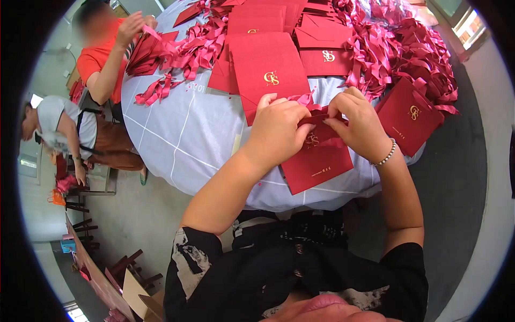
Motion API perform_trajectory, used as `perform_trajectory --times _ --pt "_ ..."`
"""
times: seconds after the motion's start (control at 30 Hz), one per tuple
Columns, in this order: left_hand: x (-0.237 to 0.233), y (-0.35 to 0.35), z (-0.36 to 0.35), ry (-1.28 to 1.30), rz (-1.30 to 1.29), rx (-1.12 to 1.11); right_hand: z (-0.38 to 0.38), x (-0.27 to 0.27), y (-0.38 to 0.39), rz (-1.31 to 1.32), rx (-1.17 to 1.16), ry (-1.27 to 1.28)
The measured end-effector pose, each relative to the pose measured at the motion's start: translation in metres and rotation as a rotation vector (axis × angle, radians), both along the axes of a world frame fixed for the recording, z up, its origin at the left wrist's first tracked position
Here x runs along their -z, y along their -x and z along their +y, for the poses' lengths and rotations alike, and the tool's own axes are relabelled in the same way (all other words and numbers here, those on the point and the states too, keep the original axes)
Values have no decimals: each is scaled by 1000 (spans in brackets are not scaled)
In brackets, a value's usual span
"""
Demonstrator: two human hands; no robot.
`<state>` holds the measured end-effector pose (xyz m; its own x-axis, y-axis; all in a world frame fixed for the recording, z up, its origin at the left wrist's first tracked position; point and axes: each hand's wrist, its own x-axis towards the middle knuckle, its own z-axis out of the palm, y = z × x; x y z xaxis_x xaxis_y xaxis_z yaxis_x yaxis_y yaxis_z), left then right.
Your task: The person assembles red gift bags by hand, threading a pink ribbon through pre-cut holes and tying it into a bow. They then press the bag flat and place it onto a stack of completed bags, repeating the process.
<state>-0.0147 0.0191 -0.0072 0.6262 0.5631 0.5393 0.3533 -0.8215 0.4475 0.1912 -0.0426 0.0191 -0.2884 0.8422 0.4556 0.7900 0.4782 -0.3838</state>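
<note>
A flat red paper gift bag [319, 169] with gold print lies at the table's near edge, its top end raised between my hands. My left hand [280, 127] pinches the top edge from the left, thumb in front. My right hand [358, 124] pinches the same edge from the right, thumb and fingertips together. A bit of pink ribbon [304, 99] shows just behind my left fingers. Beyond my hands lies a stack of flat red bags [271, 59] with gold letters. My fingers partly hide the bag's logo and top.
Beneath everything is a pale checked tablecloth [182, 142]. Bags with ribbons [412, 118] lie at the right, below a heap of ribbons [426, 59]. At the left, a co-worker in orange [99, 61] holds a ribbon; another person in grey [75, 121] stands behind.
</note>
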Motion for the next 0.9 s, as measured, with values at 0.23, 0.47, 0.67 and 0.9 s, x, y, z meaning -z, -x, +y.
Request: perform_trajectory --times 0.23,0.47,0.67,0.9 --pt "1 -2 -6 -114 48 118 18 -16 -15 175 -10 462" --pt "0 1 -11 -256 88 171 43 -24 -11 129 -164 798" --pt "-5 5 -13 -224 4 229 47 5 -17 735 -3 545" --pt "-5 3 -16 -215 -47 277 38 -4 -6 625 -106 792"
